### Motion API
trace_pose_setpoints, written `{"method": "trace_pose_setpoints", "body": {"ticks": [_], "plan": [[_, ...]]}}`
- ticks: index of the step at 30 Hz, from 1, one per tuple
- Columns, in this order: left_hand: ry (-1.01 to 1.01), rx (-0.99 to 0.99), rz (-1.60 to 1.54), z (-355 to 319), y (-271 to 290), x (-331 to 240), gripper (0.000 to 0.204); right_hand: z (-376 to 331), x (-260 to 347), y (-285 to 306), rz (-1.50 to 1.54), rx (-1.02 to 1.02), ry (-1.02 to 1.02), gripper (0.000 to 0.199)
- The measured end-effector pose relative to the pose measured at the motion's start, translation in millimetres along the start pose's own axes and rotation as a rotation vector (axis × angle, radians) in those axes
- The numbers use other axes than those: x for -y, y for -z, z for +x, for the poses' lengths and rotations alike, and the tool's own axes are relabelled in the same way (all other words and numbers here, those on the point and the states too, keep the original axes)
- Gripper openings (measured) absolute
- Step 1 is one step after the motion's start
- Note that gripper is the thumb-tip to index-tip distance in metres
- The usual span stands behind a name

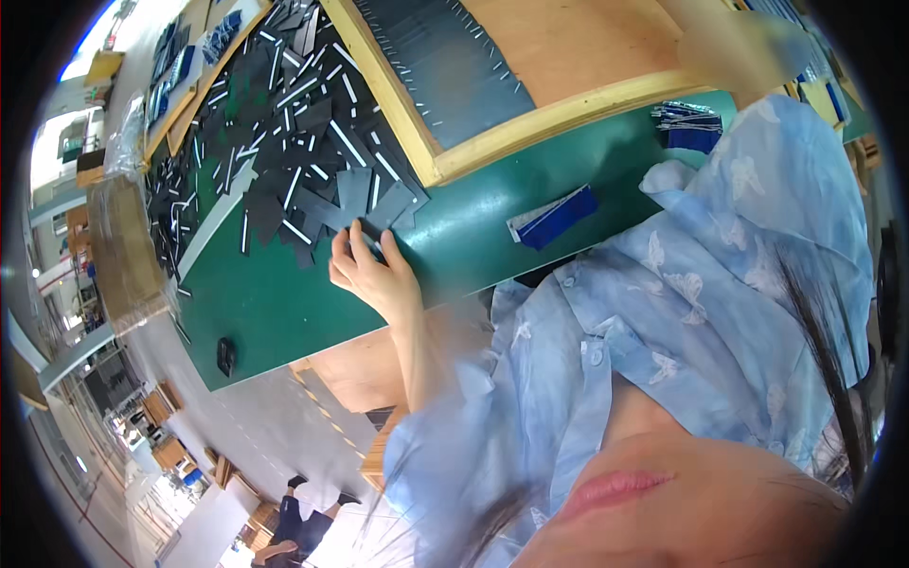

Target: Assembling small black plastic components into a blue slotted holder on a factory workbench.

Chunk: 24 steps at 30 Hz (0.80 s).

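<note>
Over the near edge of a heap of thin dark grey strips (356,193), my left hand (381,282) has its fingers curled. Between the thumb and fingertips sits the end of a dark flat strip, partly hidden by them. At the upper right my right hand (734,52) is smeared by motion beside the wooden frame, and its fingers cannot be made out. That frame (568,106) holds a dark sheet (450,71) with rows of short white marks along its edges. Right of my left hand lies a small blue stack with pale edges (554,218).
A second blue-and-white stack (689,128) rests under my right sleeve. The green table (284,331) carries a small black object (225,356) near its left corner. A plastic-wrapped carton (123,251) stands off its left side. Lower down, a person's legs (303,530) show on the floor.
</note>
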<state>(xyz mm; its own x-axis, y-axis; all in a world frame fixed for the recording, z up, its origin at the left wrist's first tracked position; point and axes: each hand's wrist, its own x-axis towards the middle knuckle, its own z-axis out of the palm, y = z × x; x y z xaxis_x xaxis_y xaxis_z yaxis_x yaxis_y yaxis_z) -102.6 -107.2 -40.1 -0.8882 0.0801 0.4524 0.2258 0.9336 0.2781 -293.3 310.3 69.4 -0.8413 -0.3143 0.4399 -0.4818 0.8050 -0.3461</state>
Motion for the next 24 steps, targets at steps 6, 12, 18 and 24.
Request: {"method": "trace_pose_setpoints", "body": {"ticks": [6,12,18,24], "plan": [[-0.013,0.085,-0.071,11,20,4,0.023,-57,54,11,0.247,-0.169,0.109,0.032],[0.388,0.284,-1.462,8,62,-51,0.023,-129,185,4,0.781,0.153,0.210,0.018],[0.621,0.550,-1.554,-3,79,-145,0.028,-143,220,9,0.884,0.210,0.142,0.046],[0.425,0.385,-1.253,0,81,-159,0.031,-162,209,11,0.113,0.047,0.325,0.045]]}}
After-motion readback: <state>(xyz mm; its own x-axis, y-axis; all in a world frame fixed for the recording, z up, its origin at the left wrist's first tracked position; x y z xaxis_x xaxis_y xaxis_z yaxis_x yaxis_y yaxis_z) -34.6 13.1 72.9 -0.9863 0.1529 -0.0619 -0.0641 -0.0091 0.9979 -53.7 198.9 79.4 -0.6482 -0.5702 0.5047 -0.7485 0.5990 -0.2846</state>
